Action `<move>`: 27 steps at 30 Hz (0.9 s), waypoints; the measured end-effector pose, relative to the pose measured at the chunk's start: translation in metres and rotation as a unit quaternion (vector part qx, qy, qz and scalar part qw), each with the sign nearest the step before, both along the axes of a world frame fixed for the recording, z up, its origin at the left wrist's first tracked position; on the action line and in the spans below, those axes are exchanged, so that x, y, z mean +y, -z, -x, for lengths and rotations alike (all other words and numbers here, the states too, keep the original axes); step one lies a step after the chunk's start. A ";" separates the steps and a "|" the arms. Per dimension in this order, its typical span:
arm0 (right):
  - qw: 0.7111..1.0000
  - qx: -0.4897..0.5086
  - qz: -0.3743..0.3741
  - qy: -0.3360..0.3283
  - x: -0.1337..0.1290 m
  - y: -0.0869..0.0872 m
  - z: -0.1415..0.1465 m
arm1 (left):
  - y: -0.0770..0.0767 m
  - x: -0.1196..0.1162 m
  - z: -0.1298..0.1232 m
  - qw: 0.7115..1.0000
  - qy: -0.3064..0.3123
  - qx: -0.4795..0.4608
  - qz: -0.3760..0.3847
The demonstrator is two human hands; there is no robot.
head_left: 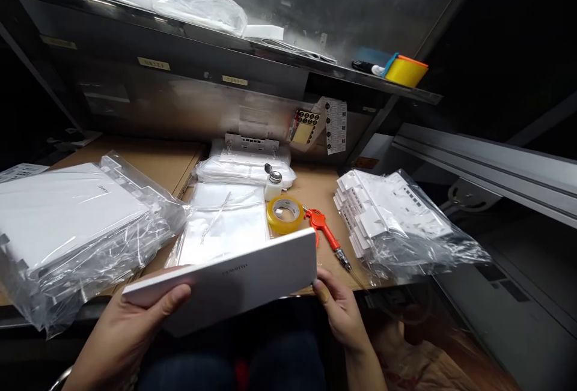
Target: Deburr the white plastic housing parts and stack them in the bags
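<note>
A flat white plastic cover (243,289) with small dark lettering is held up, tilted, at the near edge of the bench. My left hand (135,313) grips its left end, the thumb lying on the face and the fingers hidden behind. At the right end, my right hand (338,307) pinches the corner between thumb and fingers. Just beyond the cover lie clear plastic bags (229,217), a roll of yellow tape (285,214) and a red air blow gun (324,229).
Bagged white covers (67,205) stand left, bagged white plastic frames (383,205) right. Behind are a small pump bottle (273,185) and another white frame (252,148) on wrapped stock. Above runs a metal shelf (216,36); label sheets (336,127) hang below it.
</note>
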State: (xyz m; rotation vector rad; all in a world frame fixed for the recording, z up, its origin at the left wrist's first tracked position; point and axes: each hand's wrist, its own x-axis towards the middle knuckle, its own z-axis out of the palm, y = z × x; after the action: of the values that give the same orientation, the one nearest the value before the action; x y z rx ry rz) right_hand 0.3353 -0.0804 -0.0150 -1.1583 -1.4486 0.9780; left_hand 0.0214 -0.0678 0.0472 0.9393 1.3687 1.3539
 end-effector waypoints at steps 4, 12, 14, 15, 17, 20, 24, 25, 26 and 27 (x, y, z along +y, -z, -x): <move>0.986 -0.144 -0.040 0.069 0.024 0.006 -0.014 | -0.016 -0.004 0.001 0.988 0.037 0.148 -0.027; 0.943 -0.275 -0.091 0.161 0.107 -0.012 -0.034 | -0.023 -0.002 0.006 0.973 0.083 0.164 -0.137; 0.932 -0.319 -0.091 0.145 0.134 -0.018 -0.027 | -0.022 -0.004 0.008 0.972 0.088 0.167 -0.142; 0.925 -0.345 -0.086 0.131 0.147 -0.019 -0.020 | -0.022 -0.005 0.009 0.969 0.094 0.171 -0.151; 0.907 -0.403 -0.066 0.098 0.174 -0.021 -0.005 | -0.023 -0.009 0.009 0.969 0.091 0.177 -0.149; 0.872 -0.486 -0.024 0.052 0.207 -0.020 0.018 | -0.024 -0.015 0.008 0.977 0.041 0.175 -0.114; 0.836 -0.549 -0.004 0.005 0.225 -0.016 0.033 | -0.009 -0.018 0.008 0.976 -0.043 0.184 -0.105; 0.833 -0.554 -0.005 -0.008 0.225 -0.016 0.034 | -0.001 -0.017 0.008 0.974 -0.064 0.185 -0.110; 0.831 -0.556 -0.006 -0.021 0.224 -0.015 0.033 | 0.006 -0.015 0.008 0.972 -0.079 0.187 -0.118; 0.832 -0.554 -0.008 -0.034 0.222 -0.015 0.032 | 0.014 -0.013 0.008 0.969 -0.085 0.190 -0.130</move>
State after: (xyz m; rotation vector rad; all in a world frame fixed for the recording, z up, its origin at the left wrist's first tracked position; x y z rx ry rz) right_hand 0.3031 0.1416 -0.0002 -1.7959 -2.3838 0.2496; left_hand 0.0131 -0.0808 0.0330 1.3355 1.6112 1.5663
